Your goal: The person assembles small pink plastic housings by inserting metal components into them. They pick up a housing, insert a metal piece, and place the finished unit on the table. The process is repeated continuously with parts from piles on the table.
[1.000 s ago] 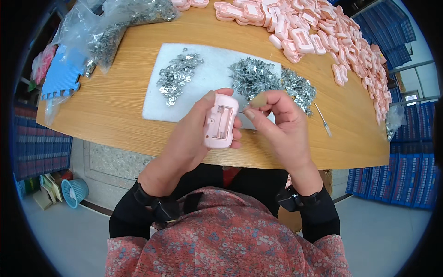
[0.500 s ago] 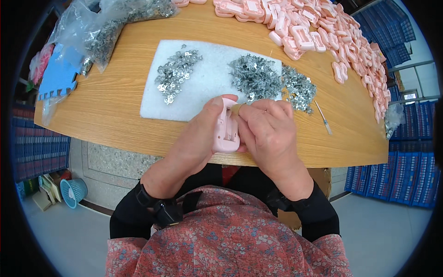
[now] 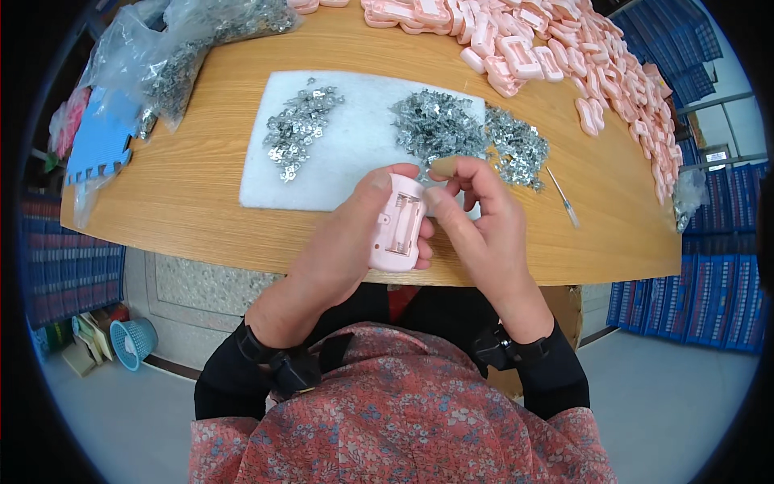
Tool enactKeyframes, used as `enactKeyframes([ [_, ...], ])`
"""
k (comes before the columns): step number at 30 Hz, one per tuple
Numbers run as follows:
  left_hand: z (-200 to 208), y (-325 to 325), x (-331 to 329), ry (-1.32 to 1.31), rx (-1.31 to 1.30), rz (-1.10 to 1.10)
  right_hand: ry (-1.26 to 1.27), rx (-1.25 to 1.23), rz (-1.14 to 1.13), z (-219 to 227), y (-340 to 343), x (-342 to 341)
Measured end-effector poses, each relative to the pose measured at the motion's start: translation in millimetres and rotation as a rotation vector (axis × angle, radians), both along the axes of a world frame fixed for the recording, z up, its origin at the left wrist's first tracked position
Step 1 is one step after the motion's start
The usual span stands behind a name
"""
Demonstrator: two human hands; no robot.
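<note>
A pink plastic battery casing (image 3: 398, 223) is gripped in my left hand (image 3: 343, 242), its long battery compartment turned up and metal spring contacts showing inside. My left fingers wrap behind the casing and come out at its right side. At the casing's upper right edge, my right hand (image 3: 486, 222) has thumb and forefinger parted, with nothing visible between them. A tan cover sits on the right forefinger. Beyond my hands, a white foam pad (image 3: 363, 121) bears a spread of small metal contact plates (image 3: 300, 129) and a denser heap of metal spring contacts (image 3: 439, 125).
More metal pieces (image 3: 518, 149) lie right of the pad, with a thin pen-like tool (image 3: 563, 196) beside them. Many pink casings (image 3: 556, 60) cover the far right. Bagged metal parts (image 3: 181, 73) and a blue foam mat (image 3: 101, 137) occupy the far left of the wooden table (image 3: 169, 189).
My right hand has drawn back a little from the casing, and its thumb and forefinger have parted. The left hand still holds the casing, which now faces up more.
</note>
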State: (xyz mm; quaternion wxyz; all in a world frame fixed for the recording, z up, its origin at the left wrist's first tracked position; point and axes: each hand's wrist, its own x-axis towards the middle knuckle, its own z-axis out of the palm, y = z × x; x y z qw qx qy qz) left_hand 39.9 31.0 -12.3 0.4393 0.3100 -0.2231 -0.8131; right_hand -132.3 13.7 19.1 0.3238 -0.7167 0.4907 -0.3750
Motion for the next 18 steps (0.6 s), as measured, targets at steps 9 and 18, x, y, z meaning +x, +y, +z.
enactKeyframes([
  [9, 2.4, 1.2, -3.3, -0.067, -0.023, -0.017, -0.260, 0.267, 0.014, -9.4, 7.7, -6.6],
  [18, -8.2, 4.9, 2.2, -0.538, -0.397, 0.012, -0.409, 0.562, 0.083, -11.3, -2.5, -14.3],
])
